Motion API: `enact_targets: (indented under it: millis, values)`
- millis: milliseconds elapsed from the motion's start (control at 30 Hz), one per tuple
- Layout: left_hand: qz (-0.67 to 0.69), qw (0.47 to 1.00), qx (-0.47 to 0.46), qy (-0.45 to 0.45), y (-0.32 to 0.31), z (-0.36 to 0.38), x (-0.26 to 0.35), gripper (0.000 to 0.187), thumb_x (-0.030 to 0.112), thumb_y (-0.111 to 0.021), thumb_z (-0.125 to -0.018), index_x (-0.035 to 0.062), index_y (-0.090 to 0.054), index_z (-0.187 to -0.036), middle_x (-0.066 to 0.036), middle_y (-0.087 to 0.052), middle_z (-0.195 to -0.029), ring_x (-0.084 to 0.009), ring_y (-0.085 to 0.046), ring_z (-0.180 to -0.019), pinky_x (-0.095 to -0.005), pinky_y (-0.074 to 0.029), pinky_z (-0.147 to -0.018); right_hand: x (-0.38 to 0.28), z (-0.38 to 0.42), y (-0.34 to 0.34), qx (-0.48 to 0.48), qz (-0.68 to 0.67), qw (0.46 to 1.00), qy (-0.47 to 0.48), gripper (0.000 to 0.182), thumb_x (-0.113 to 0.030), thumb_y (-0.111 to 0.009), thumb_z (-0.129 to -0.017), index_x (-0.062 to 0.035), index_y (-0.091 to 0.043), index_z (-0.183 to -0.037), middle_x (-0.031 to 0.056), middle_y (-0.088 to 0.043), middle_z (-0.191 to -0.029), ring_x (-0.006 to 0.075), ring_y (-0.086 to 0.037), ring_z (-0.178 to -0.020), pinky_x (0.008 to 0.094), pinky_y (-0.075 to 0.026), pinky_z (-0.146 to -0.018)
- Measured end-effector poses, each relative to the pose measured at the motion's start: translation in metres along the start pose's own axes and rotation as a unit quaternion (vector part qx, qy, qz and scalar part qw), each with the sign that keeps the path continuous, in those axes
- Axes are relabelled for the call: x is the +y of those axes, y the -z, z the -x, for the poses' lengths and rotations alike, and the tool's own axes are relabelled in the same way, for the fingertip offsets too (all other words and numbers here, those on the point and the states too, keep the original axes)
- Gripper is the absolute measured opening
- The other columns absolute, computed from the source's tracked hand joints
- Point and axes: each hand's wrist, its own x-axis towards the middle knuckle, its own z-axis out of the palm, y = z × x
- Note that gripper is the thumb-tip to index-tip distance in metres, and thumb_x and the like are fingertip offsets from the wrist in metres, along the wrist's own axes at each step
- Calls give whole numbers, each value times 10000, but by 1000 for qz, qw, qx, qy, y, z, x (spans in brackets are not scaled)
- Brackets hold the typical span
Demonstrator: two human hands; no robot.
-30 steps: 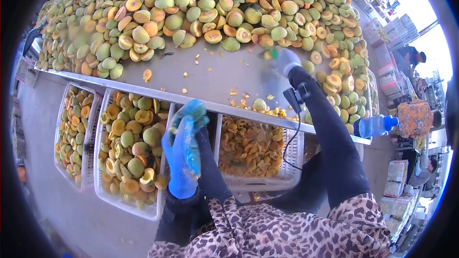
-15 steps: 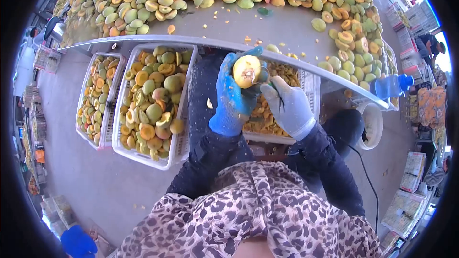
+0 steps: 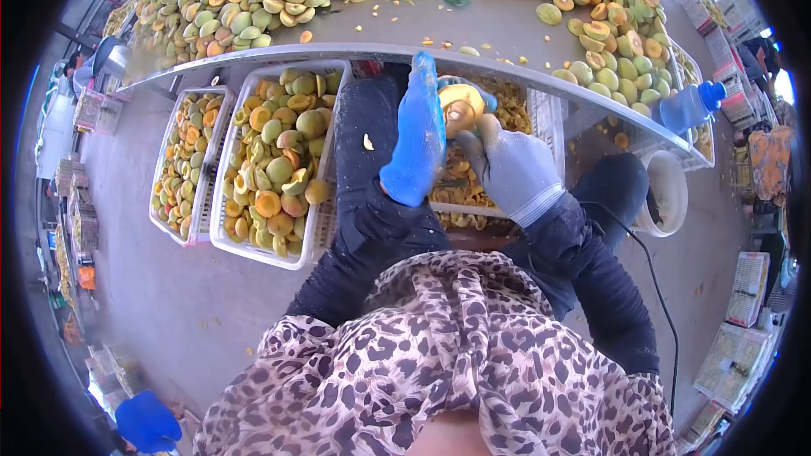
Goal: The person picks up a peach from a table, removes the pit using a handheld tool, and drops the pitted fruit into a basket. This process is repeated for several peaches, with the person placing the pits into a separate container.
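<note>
My left hand (image 3: pixel 416 139), in a blue glove, holds a cut peach half (image 3: pixel 461 107) with its yellow cut face and the stone area showing. One side of the hand stands flat and upright, while blue glove fingertips show behind the fruit. My right hand (image 3: pixel 517 165), in a grey-white glove, is closed with its fingertips against the fruit's lower right side. Whatever lies in its fingers is hidden. Beneath both hands sits a white crate (image 3: pixel 547 131) of orange-yellow peels and scraps (image 3: pixel 460 186).
A metal table (image 3: pixel 405 29) bears many peach halves (image 3: pixel 245 21). Two white crates of fruit (image 3: pixel 279 165) (image 3: pixel 182 160) stand on the floor at left. At right are a blue water bottle (image 3: pixel 688 107), a white bucket (image 3: pixel 665 194) and a black cable (image 3: pixel 663 304).
My left hand has turned so its blue side stands upright, and the peach half has tilted and shifted right. My right hand has moved closer against the fruit. The view has shifted slightly.
</note>
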Motion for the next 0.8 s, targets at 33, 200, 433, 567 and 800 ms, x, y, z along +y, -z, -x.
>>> enact_targets:
  millis: [33, 200, 433, 567, 800]
  values:
    - [-80, 997, 15, 7, 6, -6, -9, 555, 481, -391, -973, -28, -613, -966, -119, -663, -827, -219, -649, -720, -308, -533, -728, 1, 2, 3, -34, 16, 999, 5, 305, -343, -521, -934, -57, -531, -831, 152, -588, -550, 325, -609, -503, 430, -486, -473]
    - [-43, 988, 20, 149, -13, 6, 25, 525, 465, -436, -967, -30, -606, -1013, -118, -661, -869, -210, -654, -782, -306, -526, -771, 7, 13, -6, -32, -43, 998, 15, 292, -324, -513, -942, -48, -531, -849, 167, -580, -551, 352, -603, -516, 449, -465, -466]
    - [90, 995, 17, -40, -31, 28, 22, 414, 324, -370, -991, -24, -563, -1106, -146, -635, -1020, -226, -621, -940, -335, -508, -832, 12, 9, -7, 18, -246, 969, -14, 267, -274, -492, -961, -17, -556, -929, 209, -592, -629, 391, -600, -600, 454, -448, -524]
    - [158, 985, 47, -50, -36, 33, 22, 385, 289, -380, -981, -27, -571, -1088, -146, -647, -984, -253, -633, -902, -355, -519, -813, 0, 6, 10, -132, -379, 911, -92, 323, -272, -475, -968, 25, -602, -987, 235, -611, -713, 347, -639, -678, 396, -466, -594]
    - [179, 983, -44, 6, -31, 20, 24, 394, 343, -506, -963, -6, -553, -1139, -133, -661, -957, -204, -656, -836, -315, -545, -761, 16, 7, 8, -146, -352, 922, -65, 390, -312, -458, -977, 50, -604, -978, 211, -599, -701, 296, -627, -670, 374, -463, -641]
